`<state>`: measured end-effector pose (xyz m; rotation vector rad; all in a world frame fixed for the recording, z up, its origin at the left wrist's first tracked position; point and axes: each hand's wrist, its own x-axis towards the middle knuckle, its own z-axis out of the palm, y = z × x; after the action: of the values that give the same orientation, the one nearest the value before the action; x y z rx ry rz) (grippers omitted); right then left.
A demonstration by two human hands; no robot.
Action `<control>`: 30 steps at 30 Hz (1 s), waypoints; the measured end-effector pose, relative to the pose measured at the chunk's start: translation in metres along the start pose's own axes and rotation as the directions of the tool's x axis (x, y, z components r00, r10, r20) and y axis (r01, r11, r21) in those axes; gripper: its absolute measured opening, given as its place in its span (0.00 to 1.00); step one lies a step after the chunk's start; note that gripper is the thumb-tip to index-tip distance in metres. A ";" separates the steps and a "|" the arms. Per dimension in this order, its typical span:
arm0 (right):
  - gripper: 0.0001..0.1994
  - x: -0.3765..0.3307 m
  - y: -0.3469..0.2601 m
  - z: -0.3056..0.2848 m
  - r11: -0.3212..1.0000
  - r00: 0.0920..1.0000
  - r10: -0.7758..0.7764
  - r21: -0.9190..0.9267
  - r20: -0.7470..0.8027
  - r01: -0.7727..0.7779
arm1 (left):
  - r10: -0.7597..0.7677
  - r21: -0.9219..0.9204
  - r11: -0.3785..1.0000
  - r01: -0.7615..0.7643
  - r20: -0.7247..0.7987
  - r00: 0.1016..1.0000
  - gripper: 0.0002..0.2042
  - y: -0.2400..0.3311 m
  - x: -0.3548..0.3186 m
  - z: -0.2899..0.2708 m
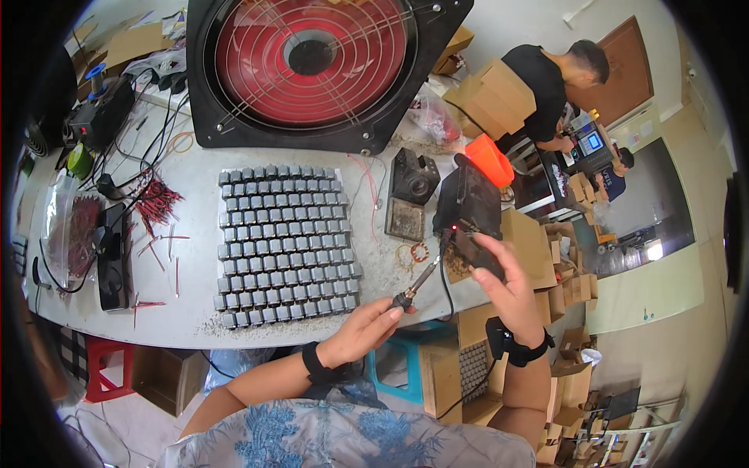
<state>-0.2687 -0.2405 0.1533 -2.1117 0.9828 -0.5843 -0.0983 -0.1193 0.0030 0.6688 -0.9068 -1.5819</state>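
Note:
My left hand [363, 331] is closed around the handle of a soldering iron [413, 290], its metal tip slanting up and right. My right hand [511, 290] has thumb and fingers apart at the front of a black soldering station [470, 201] with a small red light. Whether its fingertips touch the station I cannot tell. Left of the iron lies a block of small grey-topped box-shaped parts in rows [289, 246]. Between the block and the station stand a black iron holder [413, 178] and a small square tray [405, 220].
A large red-backed fan [312, 58] stands at the table's back. Red-black wires [158, 199], a clear bag [62, 226] and a black case [114, 261] lie left. An orange funnel-like object [490, 160] sits behind the station. Cardboard boxes [524, 246] crowd the right. Two people work beyond.

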 end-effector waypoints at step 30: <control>0.19 0.015 0.001 0.006 0.570 0.840 -0.481 -0.639 0.250 0.517 | -0.001 -0.043 0.999 0.001 -0.004 1.000 0.19 0.000 -0.001 0.000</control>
<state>-0.2562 -0.2502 0.1501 -3.1271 0.5848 -0.4585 -0.0976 -0.1182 0.0031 0.6427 -0.8672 -1.5959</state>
